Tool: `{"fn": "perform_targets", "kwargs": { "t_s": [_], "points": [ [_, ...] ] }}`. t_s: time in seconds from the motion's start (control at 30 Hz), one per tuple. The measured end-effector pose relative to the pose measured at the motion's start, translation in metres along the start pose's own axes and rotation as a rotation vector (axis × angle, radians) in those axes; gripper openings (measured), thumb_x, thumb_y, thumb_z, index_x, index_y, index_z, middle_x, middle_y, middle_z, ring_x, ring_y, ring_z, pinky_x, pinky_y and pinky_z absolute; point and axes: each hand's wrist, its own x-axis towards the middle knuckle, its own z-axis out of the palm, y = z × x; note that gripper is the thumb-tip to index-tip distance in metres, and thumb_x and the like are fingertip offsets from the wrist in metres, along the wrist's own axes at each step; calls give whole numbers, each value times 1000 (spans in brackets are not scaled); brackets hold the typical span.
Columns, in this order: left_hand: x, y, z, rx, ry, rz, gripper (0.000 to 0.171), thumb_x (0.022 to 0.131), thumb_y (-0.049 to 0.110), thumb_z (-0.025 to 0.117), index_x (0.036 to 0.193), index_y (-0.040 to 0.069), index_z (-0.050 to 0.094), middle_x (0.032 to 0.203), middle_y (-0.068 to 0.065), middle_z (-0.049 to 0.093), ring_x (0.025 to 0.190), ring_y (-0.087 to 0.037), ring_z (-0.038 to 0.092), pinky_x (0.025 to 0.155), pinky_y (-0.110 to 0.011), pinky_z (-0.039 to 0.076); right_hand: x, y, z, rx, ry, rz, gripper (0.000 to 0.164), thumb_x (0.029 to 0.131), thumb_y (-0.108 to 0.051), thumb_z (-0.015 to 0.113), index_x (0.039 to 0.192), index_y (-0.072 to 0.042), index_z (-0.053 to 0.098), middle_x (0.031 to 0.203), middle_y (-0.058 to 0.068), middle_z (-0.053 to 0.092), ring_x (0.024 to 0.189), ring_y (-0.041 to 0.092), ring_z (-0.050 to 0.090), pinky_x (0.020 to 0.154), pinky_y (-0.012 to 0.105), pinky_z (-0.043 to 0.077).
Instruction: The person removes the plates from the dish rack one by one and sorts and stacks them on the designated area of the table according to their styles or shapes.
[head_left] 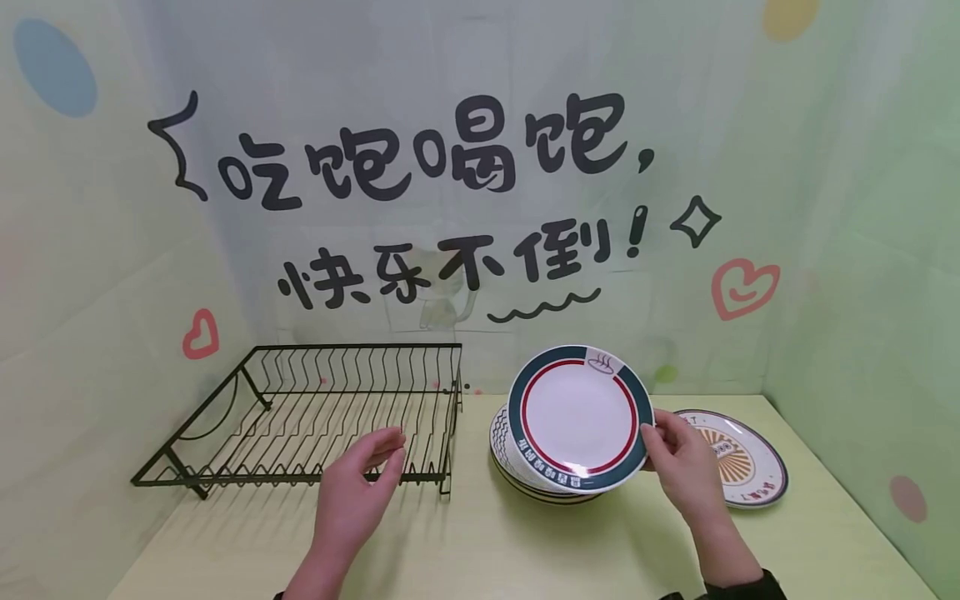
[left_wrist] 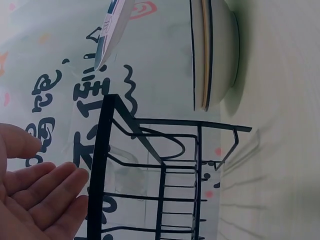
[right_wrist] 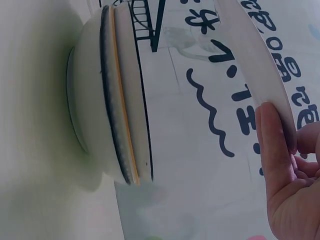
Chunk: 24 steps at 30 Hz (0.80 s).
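A white plate (head_left: 577, 417) with a dark green rim and a red ring is tilted up in the air. My right hand (head_left: 686, 462) pinches its right edge, thumb on the front and fingers behind, as the right wrist view also shows on the raised plate (right_wrist: 255, 55). Below and behind it, a stack of plates (head_left: 517, 471) rests on the table. My left hand (head_left: 356, 492) hovers before the front right of a black wire dish rack (head_left: 330, 417), fingers loosely bent and holding nothing. In the left wrist view the left hand (left_wrist: 45, 195) appears beside the rack's bar.
Another plate (head_left: 750, 467), with an orange sunburst pattern, lies on the table at the right, partly behind my right hand. A printed cloth backdrop (head_left: 480, 50) encloses the back and sides of the pale table (head_left: 555, 558).
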Motion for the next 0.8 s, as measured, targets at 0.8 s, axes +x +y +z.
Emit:
{"fn": "perform_targets", "kwargs": {
  "t_s": [0.8],
  "points": [
    [0,-23,-26,215,61,123,35,89,7,71,123,3,65,109,-6,73,94,-25,71,65,-32,55,4,28,-38,-132,99,78,34,100,-12,55,125,11,57,90,15,65,66,1,62,62,20,57]
  ]
}}
